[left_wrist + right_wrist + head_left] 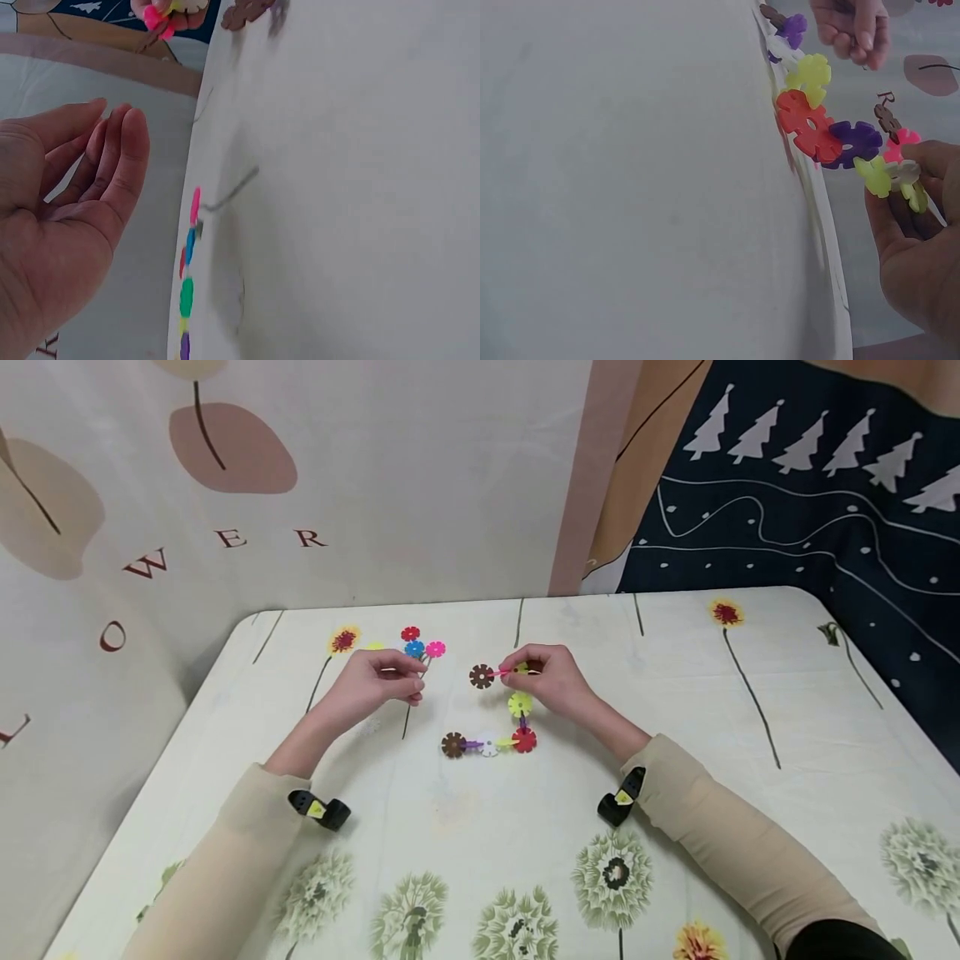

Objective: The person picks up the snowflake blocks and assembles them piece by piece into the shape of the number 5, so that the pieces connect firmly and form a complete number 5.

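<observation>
My right hand [551, 681] pinches one end of a chain of notched, flower-shaped plastic discs, near its pink disc [902, 142]. A brown disc [482, 676] sticks out from that end, to the left of the fingertips. From the hand the chain bends down past a yellow disc [520, 703] to a red disc [524, 740], then runs left through a white disc [489, 747] to another brown disc [453, 745]. My left hand [386, 681] hovers over the table, its fingers loosely curved with nothing between them in the left wrist view [75, 180].
Beyond my left hand lie several loose discs: a red one [410, 633], a blue one [414, 648] and a pink one [435, 648]. The left wrist view adds a green disc [187, 298] and a purple disc [184, 346]. A flower-printed cloth [450, 843] covers the table; printed curtains [420, 510] hang behind.
</observation>
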{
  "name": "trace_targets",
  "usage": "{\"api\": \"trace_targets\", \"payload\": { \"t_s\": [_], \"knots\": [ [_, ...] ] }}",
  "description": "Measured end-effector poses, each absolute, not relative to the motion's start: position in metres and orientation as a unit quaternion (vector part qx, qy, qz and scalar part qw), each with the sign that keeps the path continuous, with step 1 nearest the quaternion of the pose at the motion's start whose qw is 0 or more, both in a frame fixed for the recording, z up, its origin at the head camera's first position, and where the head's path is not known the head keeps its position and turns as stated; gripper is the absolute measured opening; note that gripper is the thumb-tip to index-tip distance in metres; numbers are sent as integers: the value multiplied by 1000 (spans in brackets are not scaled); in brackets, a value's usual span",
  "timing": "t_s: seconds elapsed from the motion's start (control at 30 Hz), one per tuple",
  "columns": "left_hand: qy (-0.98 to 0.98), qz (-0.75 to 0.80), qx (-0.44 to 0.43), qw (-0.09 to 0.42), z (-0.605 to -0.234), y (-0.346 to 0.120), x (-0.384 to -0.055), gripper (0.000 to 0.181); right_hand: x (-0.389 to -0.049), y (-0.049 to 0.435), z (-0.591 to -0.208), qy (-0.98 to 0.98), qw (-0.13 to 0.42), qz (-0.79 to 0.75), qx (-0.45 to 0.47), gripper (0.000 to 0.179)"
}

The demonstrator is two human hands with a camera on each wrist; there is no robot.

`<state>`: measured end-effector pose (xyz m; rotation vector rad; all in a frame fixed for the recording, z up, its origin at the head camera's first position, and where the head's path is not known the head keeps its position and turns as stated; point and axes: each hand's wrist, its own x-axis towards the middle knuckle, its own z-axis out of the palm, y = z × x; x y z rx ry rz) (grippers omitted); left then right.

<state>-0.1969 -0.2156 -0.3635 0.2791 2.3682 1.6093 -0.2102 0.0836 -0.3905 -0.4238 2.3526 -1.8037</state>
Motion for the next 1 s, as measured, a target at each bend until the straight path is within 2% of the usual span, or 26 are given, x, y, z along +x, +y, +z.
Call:
{"api": "trace_targets", "payload": {
  "t_s": [0.17, 0.5, 0.67, 1.0],
  "knots": [
    [835, 529, 80, 127, -363, -244, -188, 31, -210, 82, -391, 781, 72, -603, -145, 12],
    [852, 504, 41, 134, -371, -286, -176, 32, -210, 81, -392, 785, 73, -595, -153, 34],
    [860, 487, 46, 145, -377, -295, -171, 35, -211, 80, -392, 791, 75, -587, -155, 42],
    [889, 427, 67, 150, -384, -296, -166, 39, -211, 74, -391, 811, 80, -559, -149, 45]
  ]
}}
